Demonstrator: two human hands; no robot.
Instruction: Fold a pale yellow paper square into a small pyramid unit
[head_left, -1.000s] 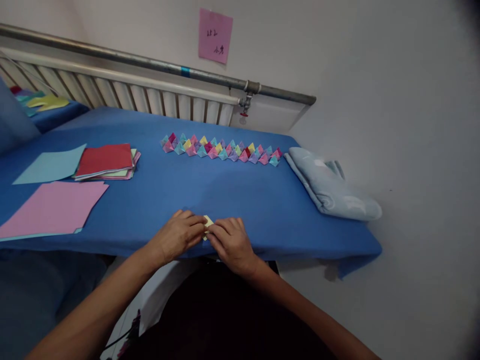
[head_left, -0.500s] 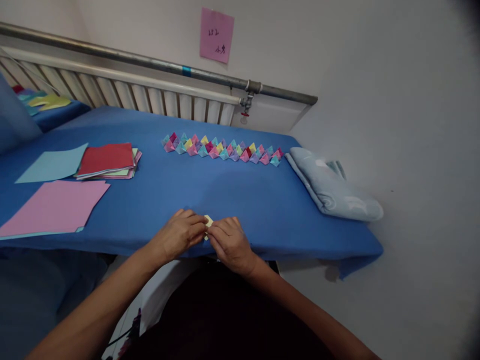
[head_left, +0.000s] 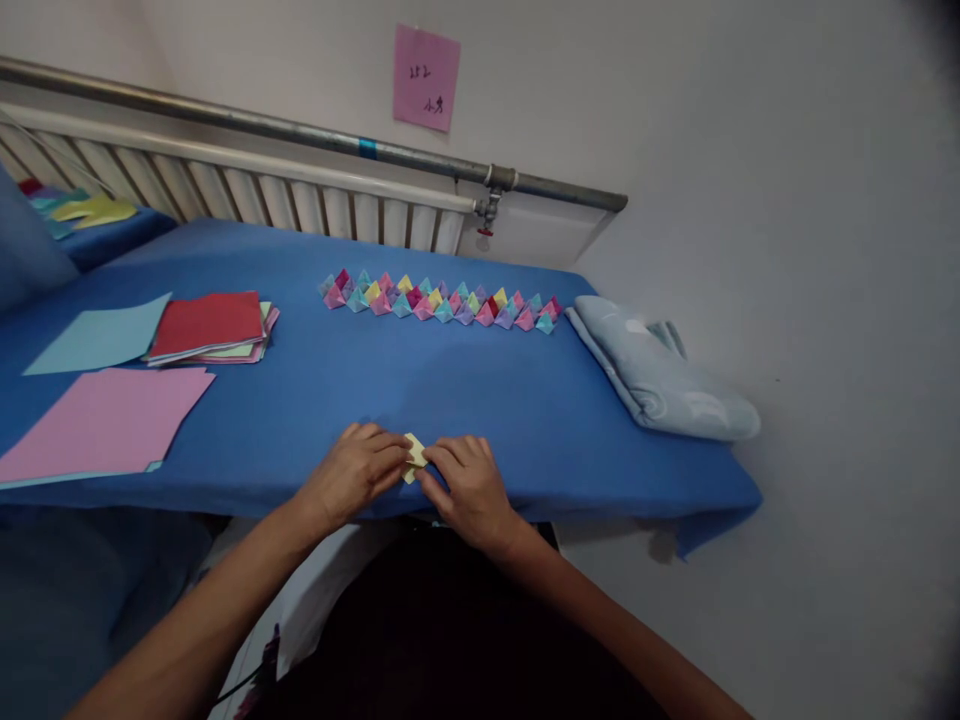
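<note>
A small pale-yellow piece of folded paper (head_left: 414,455) is between my two hands, just above the near edge of the blue-covered table (head_left: 300,390). My left hand (head_left: 365,468) is closed on its left side, fingertips pressed over the paper. From the right, the thumb and index finger of my right hand (head_left: 466,488) pinch its edge. Fingers cover part of the folds. Farther back, several small folded paper pieces (head_left: 442,303) in pink, teal, yellow and purple stand in rows.
To the left lie pink paper sheets (head_left: 105,420), a light blue sheet (head_left: 97,333) and a stack topped with red paper (head_left: 206,325). A folded grey-blue blanket (head_left: 660,375) rests at the right end. Behind the table run a radiator (head_left: 285,205) and a pipe (head_left: 300,130).
My right thumb and index finger have spread slightly, and more of the yellow paper shows between my hands. The left hand keeps its hold. The whole view has shifted slightly.
</note>
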